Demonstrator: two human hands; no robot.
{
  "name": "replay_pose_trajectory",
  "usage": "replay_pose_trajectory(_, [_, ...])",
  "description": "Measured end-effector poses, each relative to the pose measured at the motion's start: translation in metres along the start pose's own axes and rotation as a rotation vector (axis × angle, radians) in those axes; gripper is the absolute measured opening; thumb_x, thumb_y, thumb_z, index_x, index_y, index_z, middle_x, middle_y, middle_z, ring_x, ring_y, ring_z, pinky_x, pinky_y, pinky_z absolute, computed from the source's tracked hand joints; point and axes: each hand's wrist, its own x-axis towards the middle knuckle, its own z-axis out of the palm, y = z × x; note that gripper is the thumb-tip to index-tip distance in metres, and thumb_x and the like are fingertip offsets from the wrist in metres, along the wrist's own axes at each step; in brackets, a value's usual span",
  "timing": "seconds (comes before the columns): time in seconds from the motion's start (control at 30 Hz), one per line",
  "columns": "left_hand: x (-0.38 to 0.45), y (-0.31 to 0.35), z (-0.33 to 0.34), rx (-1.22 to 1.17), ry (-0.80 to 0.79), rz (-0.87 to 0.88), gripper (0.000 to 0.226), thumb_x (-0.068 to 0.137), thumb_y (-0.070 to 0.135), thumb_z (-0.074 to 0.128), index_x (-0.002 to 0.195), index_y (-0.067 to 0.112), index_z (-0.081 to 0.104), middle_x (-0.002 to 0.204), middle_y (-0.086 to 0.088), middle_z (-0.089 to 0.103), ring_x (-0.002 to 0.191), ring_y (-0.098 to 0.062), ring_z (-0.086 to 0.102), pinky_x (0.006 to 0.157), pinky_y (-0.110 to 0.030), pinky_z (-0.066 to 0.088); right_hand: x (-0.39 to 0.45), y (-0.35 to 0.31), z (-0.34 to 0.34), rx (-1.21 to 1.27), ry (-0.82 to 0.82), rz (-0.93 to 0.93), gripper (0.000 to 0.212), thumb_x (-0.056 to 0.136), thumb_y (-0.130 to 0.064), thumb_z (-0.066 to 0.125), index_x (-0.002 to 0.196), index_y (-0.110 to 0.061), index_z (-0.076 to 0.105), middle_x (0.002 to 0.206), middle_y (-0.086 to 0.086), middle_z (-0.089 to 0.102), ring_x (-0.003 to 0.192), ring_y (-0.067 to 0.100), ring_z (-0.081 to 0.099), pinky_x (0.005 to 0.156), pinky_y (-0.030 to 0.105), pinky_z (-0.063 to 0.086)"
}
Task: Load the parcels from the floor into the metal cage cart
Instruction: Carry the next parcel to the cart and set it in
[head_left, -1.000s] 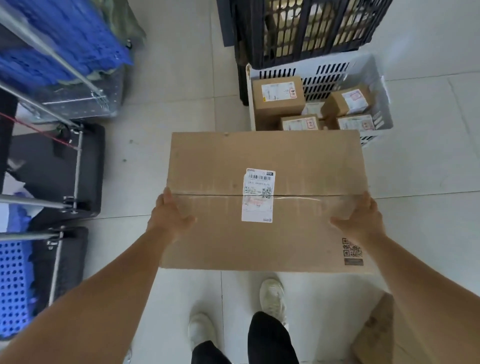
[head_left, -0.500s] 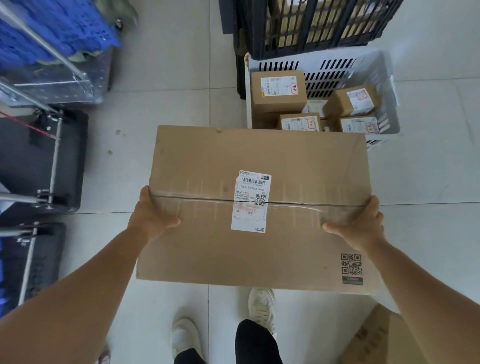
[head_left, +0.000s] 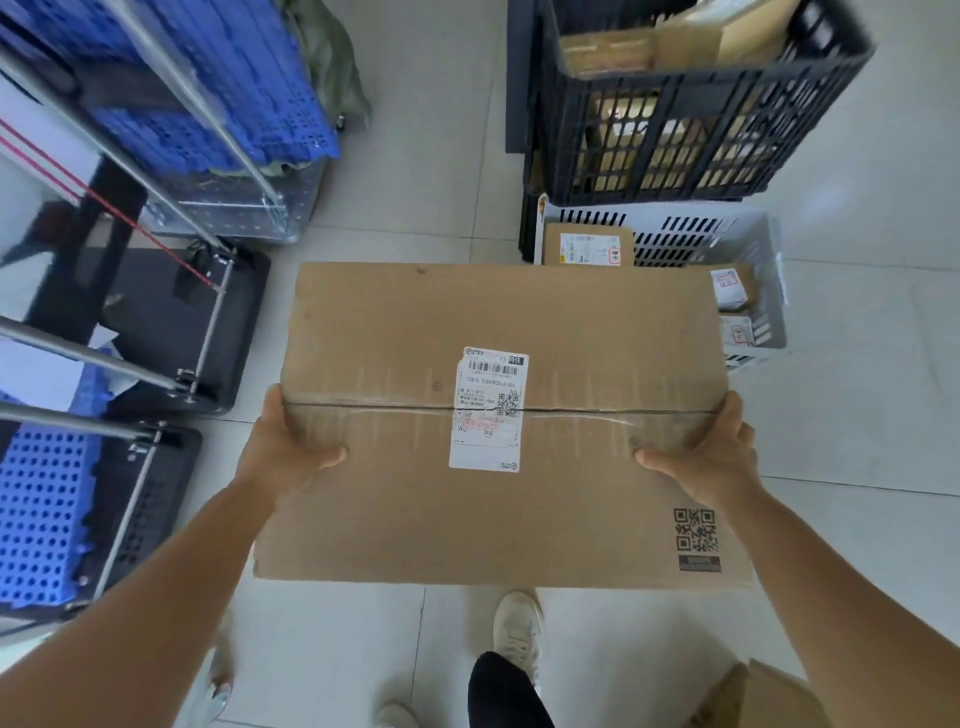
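A large brown cardboard parcel (head_left: 395, 499) with a white shipping label is held flat in the air in front of me, above the tiled floor. My left hand (head_left: 283, 449) grips its left edge, thumb on top. My right hand (head_left: 711, 457) grips its right edge the same way. The metal cage cart (head_left: 208, 332) stands at the left, with silver bars, a black base and blue perforated panels inside. Its near corner is a short way from the parcel's left edge.
A white slotted basket (head_left: 763, 291) with small labelled parcels (head_left: 587, 247) sits on the floor behind the big parcel. A black crate (head_left: 696, 135) with more parcels stands on top at the back. Another brown box (head_left: 763, 701) lies at the bottom right. My feet are below the parcel.
The parcel has risen and come nearer to the camera, now covering part of the white basket. Both hands kept their grip. The view has shifted so the cart shows more.
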Motion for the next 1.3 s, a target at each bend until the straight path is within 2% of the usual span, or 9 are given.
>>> replay_pose_trajectory(0.17, [-0.042,0.009,-0.068,-0.034,0.073,0.045,0.078,0.066,0.009,0.084,0.126,0.024,0.036,0.110,-0.003,0.057,0.102,-0.030,0.058,0.088,-0.045,0.049,-0.048,-0.045,-0.031,-0.002,0.007,-0.099,0.136,0.058,-0.044,0.090,0.155,-0.024,-0.004,0.154,0.013,0.022,0.140,0.038,0.027,0.112,0.057,0.029])
replay_pose_trajectory(0.3, [-0.087,0.016,-0.127,-0.063,0.142,0.106,0.081,0.069,0.016,0.083,0.132,0.027,0.034,0.113,-0.003,0.055,0.102,-0.030,0.056,0.088,-0.048,0.049,-0.093,-0.079,-0.052,0.014,0.029,-0.184,0.139,0.058,-0.045,0.090,0.155,-0.023,-0.007,0.157,0.015,0.018,0.143,0.039,0.022,0.114,0.056,0.027])
replay_pose_trajectory(0.43, [-0.133,0.010,-0.188,-0.153,0.192,0.140,0.090,0.066,0.020,0.085,0.138,0.025,0.031,0.126,-0.005,0.051,0.111,-0.033,0.054,0.092,-0.056,0.048,-0.144,-0.107,-0.068,0.074,0.046,-0.284,0.134,0.056,-0.043,0.092,0.154,-0.021,0.002,0.154,0.015,0.021,0.141,0.039,0.026,0.113,0.055,0.029])
replay_pose_trajectory(0.53, [-0.163,-0.003,-0.234,-0.174,0.245,0.166,0.106,0.054,0.035,0.085,0.142,0.028,0.027,0.130,-0.004,0.051,0.112,-0.032,0.055,0.090,-0.054,0.050,-0.187,-0.127,-0.079,0.076,0.053,-0.349,0.131,0.057,-0.044,0.091,0.153,-0.018,0.005,0.150,0.017,0.027,0.137,0.040,0.032,0.109,0.054,0.034])
replay_pose_trajectory(0.67, [-0.213,-0.005,-0.289,-0.172,0.313,0.203,0.095,0.073,0.020,0.082,0.148,0.024,0.023,0.127,0.001,0.049,0.112,-0.032,0.054,0.091,-0.047,0.049,-0.239,-0.157,-0.093,0.110,0.054,-0.428,0.126,0.056,-0.045,0.091,0.150,-0.017,0.013,0.146,0.015,0.034,0.133,0.039,0.036,0.107,0.054,0.037])
replay_pose_trajectory(0.8, [-0.252,-0.012,-0.340,-0.180,0.399,0.193,0.093,0.074,0.019,0.081,0.148,0.023,0.024,0.130,-0.005,0.049,0.110,-0.032,0.053,0.086,-0.045,0.047,-0.286,-0.193,-0.107,0.108,0.032,-0.485,0.129,0.053,-0.048,0.091,0.151,-0.020,0.012,0.148,0.014,0.031,0.133,0.038,0.038,0.107,0.055,0.038])
replay_pose_trajectory(0.93, [-0.288,-0.016,-0.389,-0.188,0.493,0.172,0.091,0.073,0.019,0.082,0.147,0.019,0.029,0.133,-0.011,0.052,0.116,-0.036,0.053,0.097,-0.048,0.045,-0.323,-0.237,-0.119,0.126,0.006,-0.571,0.132,0.041,-0.057,0.090,0.146,-0.024,0.018,0.142,0.011,0.037,0.128,0.037,0.042,0.103,0.057,0.041])
replay_pose_trajectory(1.07, [-0.326,-0.020,-0.430,-0.209,0.579,0.141,0.086,0.071,0.024,0.083,0.142,0.020,0.035,0.129,-0.010,0.055,0.112,-0.035,0.055,0.097,-0.052,0.045,-0.357,-0.282,-0.127,0.138,-0.041,-0.674,0.128,0.050,-0.052,0.091,0.149,-0.026,0.014,0.146,0.011,0.031,0.132,0.037,0.036,0.106,0.058,0.038])
replay_pose_trajectory(1.3, [-0.399,-0.037,-0.472,-0.321,0.764,0.099,0.081,0.076,0.015,0.080,0.143,0.015,0.035,0.112,0.000,0.047,0.097,-0.023,0.048,0.088,-0.039,0.044,-0.407,-0.346,-0.124,0.167,-0.164,-0.882,0.122,0.060,-0.041,0.091,0.153,-0.017,0.015,0.156,0.012,0.023,0.140,0.032,0.029,0.110,0.050,0.035])
